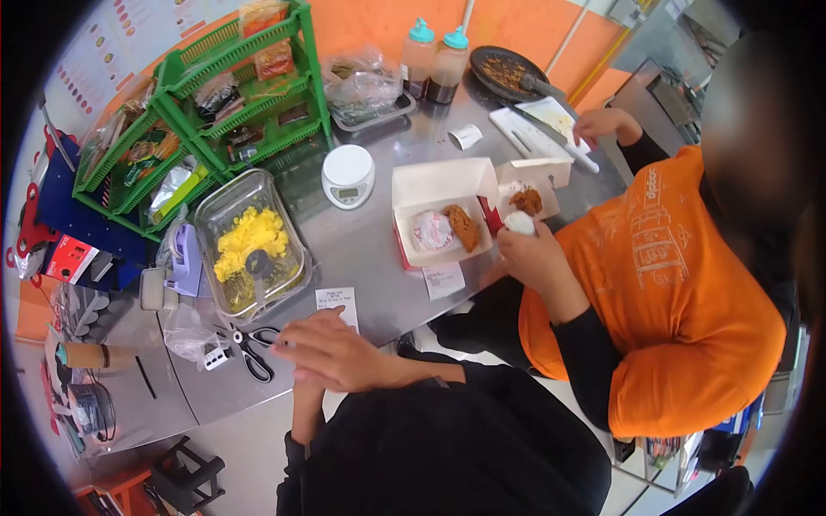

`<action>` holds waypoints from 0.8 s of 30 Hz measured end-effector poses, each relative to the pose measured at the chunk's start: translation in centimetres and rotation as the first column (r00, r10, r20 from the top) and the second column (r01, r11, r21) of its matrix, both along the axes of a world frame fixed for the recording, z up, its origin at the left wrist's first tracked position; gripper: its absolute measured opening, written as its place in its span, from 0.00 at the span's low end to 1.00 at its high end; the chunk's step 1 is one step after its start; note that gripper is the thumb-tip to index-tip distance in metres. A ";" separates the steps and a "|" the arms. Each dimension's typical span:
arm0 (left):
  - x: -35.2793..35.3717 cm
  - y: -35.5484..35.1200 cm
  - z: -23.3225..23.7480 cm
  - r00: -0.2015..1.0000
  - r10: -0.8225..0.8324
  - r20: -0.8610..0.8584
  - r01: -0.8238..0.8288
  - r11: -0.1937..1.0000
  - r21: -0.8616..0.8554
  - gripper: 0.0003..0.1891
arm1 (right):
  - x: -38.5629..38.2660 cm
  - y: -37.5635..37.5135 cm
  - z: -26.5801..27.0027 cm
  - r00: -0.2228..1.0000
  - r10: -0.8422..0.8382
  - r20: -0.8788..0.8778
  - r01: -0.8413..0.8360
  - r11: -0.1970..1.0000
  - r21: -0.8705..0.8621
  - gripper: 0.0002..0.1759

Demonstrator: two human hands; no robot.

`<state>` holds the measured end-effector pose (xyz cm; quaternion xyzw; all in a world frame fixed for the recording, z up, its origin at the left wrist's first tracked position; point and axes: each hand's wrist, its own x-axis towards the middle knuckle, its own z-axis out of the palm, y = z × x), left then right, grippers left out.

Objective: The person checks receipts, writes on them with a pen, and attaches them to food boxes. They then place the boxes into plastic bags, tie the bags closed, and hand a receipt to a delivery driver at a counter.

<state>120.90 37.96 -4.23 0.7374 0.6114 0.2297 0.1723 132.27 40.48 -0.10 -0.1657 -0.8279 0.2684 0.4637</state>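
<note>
My right hand (340, 354) is over my left hand (307, 397) at the front edge of the metal table, its fingers stretched out to the left with nothing visible in them. My left hand's fingers are mostly hidden beneath it. A printed receipt (336, 298) lies just behind my hands, partly covered. Black-handled scissors (255, 357) are to their left. Farther back stands a glass dish (297, 249) of crumbly yellow food (251, 242) with a dark round-ended tool in it.
A co-worker in an orange shirt (688, 284) holds a small white item beside an open food box (440, 249). A white scale (348, 172), green rack (323, 95), sauce bottles (419, 60), stone mortar (490, 84) and knife (551, 129) stand or lie farther back.
</note>
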 end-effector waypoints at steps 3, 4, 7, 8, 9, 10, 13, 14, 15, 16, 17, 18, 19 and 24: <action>0.2 1.6 0.5 0.998 0.032 -0.054 -0.031 0.999 0.030 0.16 | -2.3 0.7 0.8 0.998 0.067 -0.002 -0.067 0.996 0.063 0.28; 0.2 1.9 0.6 0.997 0.046 -0.064 -0.044 0.998 0.037 0.16 | -2.5 1.2 1.2 0.997 0.079 0.018 -0.080 0.995 0.059 0.30; -0.2 2.3 0.8 0.993 0.087 -0.081 -0.084 0.995 0.045 0.16 | -2.7 1.9 2.8 0.979 0.173 -0.107 -0.174 0.985 0.005 0.33; -0.4 2.5 0.9 0.991 0.102 -0.088 -0.098 0.994 0.051 0.17 | -2.9 2.2 3.0 0.979 0.195 -0.055 -0.193 0.980 0.039 0.34; -0.8 2.6 1.1 0.990 0.111 -0.088 -0.107 0.993 0.055 0.17 | -3.3 2.6 3.1 0.977 0.211 -0.001 -0.210 0.975 0.073 0.35; -0.9 2.5 1.1 0.988 0.125 -0.091 -0.120 0.991 0.056 0.17 | -3.7 2.5 3.0 0.974 0.222 0.051 -0.226 0.969 0.098 0.36; -1.8 2.8 1.3 0.984 0.154 -0.092 -0.148 0.987 0.064 0.17 | -4.6 1.6 3.1 0.948 0.269 0.170 -0.283 0.957 0.064 0.40; -2.2 2.8 1.5 0.982 0.160 -0.096 -0.154 0.986 0.072 0.17 | -4.7 1.4 3.6 0.949 0.282 0.144 -0.298 0.949 0.101 0.41; -2.8 3.0 1.7 0.981 0.171 -0.094 -0.164 0.983 0.080 0.17 | -5.0 1.5 4.2 0.946 0.301 0.120 -0.316 0.939 0.139 0.41; -3.4 3.1 2.0 0.979 0.179 -0.095 -0.170 0.981 0.090 0.17 | -5.9 1.8 4.1 0.951 0.274 0.142 -0.299 0.932 0.206 0.43; -4.1 3.0 2.2 0.976 0.195 -0.099 -0.185 0.978 0.100 0.18 | -6.8 2.0 4.0 0.941 0.266 0.208 -0.299 0.942 0.150 0.44; -5.0 2.7 2.4 0.973 0.208 -0.099 -0.197 0.974 0.110 0.18 | -7.7 1.9 4.0 0.922 0.276 0.271 -0.310 0.946 0.091 0.44; -5.7 2.7 2.7 0.969 0.224 -0.101 -0.211 0.969 0.131 0.18 | -8.7 2.0 4.1 0.899 0.288 0.330 -0.320 0.946 0.046 0.44; -10.7 1.8 4.9 0.954 0.277 -0.117 -0.247 0.944 0.220 0.18 | -14.8 0.6 4.6 0.922 0.267 0.281 -0.303 0.948 0.095 0.44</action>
